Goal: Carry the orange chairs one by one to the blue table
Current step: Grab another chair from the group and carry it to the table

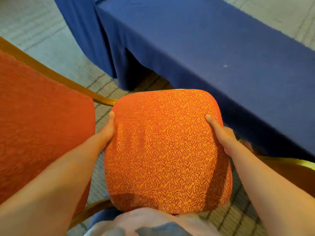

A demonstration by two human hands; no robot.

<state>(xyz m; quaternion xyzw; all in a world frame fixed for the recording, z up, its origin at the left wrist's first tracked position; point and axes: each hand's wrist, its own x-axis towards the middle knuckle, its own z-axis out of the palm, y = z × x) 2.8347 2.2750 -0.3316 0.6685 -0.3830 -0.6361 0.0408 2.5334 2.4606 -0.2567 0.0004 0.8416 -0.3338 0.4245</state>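
An orange chair (167, 150) with a swirl-patterned padded back and a gold metal frame fills the centre of the head view, seen from above. My left hand (106, 132) grips the left edge of its back and my right hand (221, 133) grips the right edge. The blue table (213, 48), draped in a blue cloth that hangs to the floor, stands just beyond the chair, across the top and right. A second orange chair (37, 125) with a gold frame is close on the left, its seat beside my left forearm.
Grey patterned carpet (42, 34) covers the floor. Another blue-draped table end (81, 31) stands at the top left, beside the main table. A gold frame bar (303, 163) shows at the right, under the table edge.
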